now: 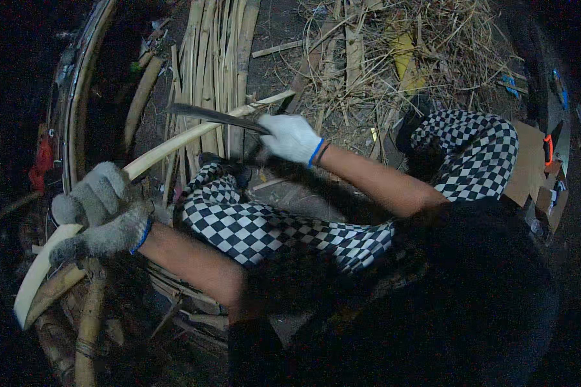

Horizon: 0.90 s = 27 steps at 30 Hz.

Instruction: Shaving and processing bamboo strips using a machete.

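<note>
A long pale bamboo strip (174,143) runs slantwise across the left half of the head view, from the lower left up to the middle. My left hand (100,209), in a dirty grey knit glove, is closed around it, and a curved end sticks out below the fist. In a white glove with a blue cuff, my right hand (292,138) grips a knife with a long dark blade (216,116). The blade points left and crosses the strip in the picture; whether they touch I cannot tell. The knife's handle is hidden in the glove.
Split bamboo strips (216,58) lie in a bundle ahead. Tangled shavings (452,64) cover the ground at the far right, around a yellow piece (403,55). Bamboo poles (89,322) rest at lower left. Flattened cardboard (525,164) is right of my checkered trouser leg (478,151).
</note>
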Motion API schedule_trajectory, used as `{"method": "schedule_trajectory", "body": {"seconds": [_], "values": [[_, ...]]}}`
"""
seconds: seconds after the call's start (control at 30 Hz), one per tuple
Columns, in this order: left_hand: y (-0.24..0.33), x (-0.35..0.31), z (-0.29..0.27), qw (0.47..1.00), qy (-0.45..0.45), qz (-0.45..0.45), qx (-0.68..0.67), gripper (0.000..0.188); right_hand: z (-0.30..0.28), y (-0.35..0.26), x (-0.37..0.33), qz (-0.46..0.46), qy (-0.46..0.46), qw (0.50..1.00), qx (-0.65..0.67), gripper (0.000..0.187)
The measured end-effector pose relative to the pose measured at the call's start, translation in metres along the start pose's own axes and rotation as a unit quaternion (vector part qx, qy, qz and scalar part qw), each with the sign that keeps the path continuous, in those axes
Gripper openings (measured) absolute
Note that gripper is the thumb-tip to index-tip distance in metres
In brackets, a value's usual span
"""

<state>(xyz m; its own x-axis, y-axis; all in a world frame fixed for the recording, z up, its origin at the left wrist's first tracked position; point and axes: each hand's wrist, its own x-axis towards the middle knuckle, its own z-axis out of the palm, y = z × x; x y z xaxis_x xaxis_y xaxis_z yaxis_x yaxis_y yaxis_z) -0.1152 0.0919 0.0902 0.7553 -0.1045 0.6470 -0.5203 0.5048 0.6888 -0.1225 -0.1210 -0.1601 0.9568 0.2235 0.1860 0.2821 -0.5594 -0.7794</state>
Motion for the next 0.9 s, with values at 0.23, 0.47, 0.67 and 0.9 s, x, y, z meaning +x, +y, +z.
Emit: {"method": "schedule_trajectory", "body": {"seconds": [0.23, 0.47, 0.67, 0.9], "values": [[0.007, 0.005, -0.003, 0.998, 0.052, 0.007, 0.044, 0.052, 0.048, 0.155, 0.005, 0.137, -0.151, 0.960, -0.190, 0.025], [0.025, 0.003, -0.027, 0.995, 0.101, 0.015, 0.021, 0.055, 0.031, 0.048, 0.027, 0.175, -0.099, 0.979, -0.018, 0.032], [0.017, 0.006, -0.014, 0.990, 0.120, 0.029, 0.072, 0.054, 0.044, 0.137, -0.003, 0.207, -0.149, 0.961, -0.107, 0.038], [0.003, 0.002, 0.001, 0.974, 0.168, 0.049, 0.144, 0.054, 0.048, 0.165, 0.013, 0.215, -0.226, 0.938, -0.153, 0.041]]}}
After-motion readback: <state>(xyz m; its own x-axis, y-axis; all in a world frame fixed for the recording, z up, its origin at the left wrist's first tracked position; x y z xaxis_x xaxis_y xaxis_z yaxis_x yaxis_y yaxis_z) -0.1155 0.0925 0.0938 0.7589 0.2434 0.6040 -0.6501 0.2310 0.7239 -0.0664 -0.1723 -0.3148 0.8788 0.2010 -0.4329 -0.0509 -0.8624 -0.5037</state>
